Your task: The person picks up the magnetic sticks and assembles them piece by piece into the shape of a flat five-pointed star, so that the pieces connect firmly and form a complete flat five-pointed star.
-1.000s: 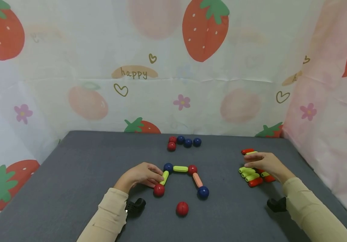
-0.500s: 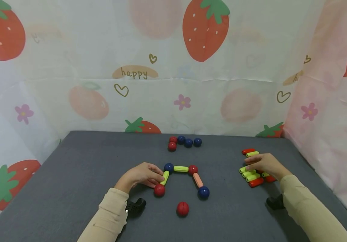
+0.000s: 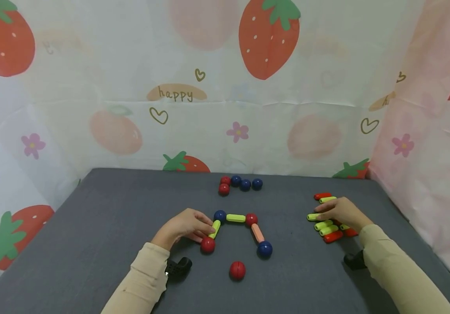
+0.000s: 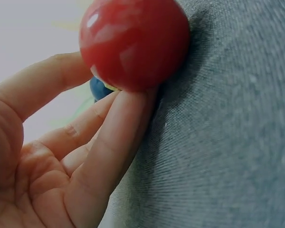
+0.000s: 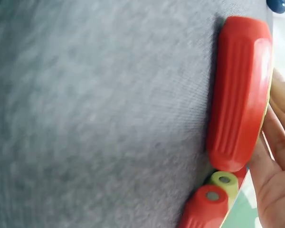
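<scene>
In the head view, my left hand (image 3: 185,226) pinches the yellow-green rod (image 3: 215,227) between a red ball (image 3: 208,245) and a blue ball (image 3: 219,216). That red ball (image 4: 135,45) looms close in the left wrist view, partly hiding the fingertips. The joined chain continues through another yellow-green rod (image 3: 236,218), a red ball (image 3: 251,219), an orange rod (image 3: 257,233) and a blue ball (image 3: 265,249). My right hand (image 3: 340,212) pinches a separate yellow-green rod (image 3: 312,217) beside the rod pile. A red rod (image 5: 240,95) hides its fingertips in the right wrist view.
A lone red ball (image 3: 237,271) sits nearer than the chain. Red and blue balls (image 3: 245,185) are grouped at the back. Several yellow-green and red rods (image 3: 332,237) lie by the right hand, with a red rod (image 3: 322,196) farther back. Patterned cloth hangs behind.
The right hand has shifted slightly left and down from above the rods, and one yellow-green rod has moved left, away from the pile. The left hand stays at the chain.
</scene>
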`<state>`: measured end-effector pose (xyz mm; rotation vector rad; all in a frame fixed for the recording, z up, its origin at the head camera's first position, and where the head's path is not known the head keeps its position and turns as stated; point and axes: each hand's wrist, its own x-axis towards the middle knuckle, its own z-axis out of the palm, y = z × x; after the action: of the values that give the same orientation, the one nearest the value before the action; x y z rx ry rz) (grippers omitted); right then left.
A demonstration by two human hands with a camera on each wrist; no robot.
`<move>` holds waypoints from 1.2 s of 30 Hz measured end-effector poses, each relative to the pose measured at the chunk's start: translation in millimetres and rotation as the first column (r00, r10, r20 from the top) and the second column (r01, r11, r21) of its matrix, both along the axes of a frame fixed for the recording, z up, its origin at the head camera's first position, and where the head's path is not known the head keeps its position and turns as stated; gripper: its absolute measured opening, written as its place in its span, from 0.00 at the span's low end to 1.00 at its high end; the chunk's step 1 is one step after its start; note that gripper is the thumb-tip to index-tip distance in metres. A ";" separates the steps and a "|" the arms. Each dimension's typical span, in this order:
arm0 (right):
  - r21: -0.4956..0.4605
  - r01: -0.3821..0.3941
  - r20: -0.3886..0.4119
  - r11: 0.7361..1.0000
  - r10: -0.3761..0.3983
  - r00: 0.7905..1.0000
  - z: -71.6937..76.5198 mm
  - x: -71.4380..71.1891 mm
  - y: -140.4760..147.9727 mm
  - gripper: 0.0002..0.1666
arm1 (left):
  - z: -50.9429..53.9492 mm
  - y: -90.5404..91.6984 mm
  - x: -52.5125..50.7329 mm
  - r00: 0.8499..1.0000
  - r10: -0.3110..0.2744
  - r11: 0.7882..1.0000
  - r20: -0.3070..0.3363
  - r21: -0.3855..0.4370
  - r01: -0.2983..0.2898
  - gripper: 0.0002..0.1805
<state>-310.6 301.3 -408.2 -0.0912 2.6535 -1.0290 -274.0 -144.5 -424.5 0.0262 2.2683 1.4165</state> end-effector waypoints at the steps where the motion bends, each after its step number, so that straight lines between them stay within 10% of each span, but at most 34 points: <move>1: -0.001 -0.001 0.002 1.000 0.001 1.000 0.1 -0.1 0.0 0.23 | 0.2 0.8 -0.1 1.000 0.008 1.000 -0.003 -0.005 -0.008 0.18; 12: -0.013 0.006 -0.085 1.000 -0.007 0.996 2.3 3.1 -12.3 0.21 | -1.4 8.2 -3.2 1.000 0.025 1.000 -0.008 0.007 -0.025 0.19; 25: -0.146 -0.048 -0.167 0.988 0.023 0.986 21.5 44.2 -110.1 0.14 | -0.3 3.6 -3.2 1.000 0.014 0.999 -0.005 0.034 -0.013 0.20; 36: -0.201 -0.154 -0.165 0.967 0.121 0.979 9.8 71.1 -168.3 0.08 | -2.1 5.2 -4.0 1.000 0.029 0.999 0.008 0.031 -0.029 0.20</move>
<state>-239.5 133.0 -398.4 -0.4095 2.6136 -1.3028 -278.0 -139.2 -426.6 -0.0021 2.2486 1.4646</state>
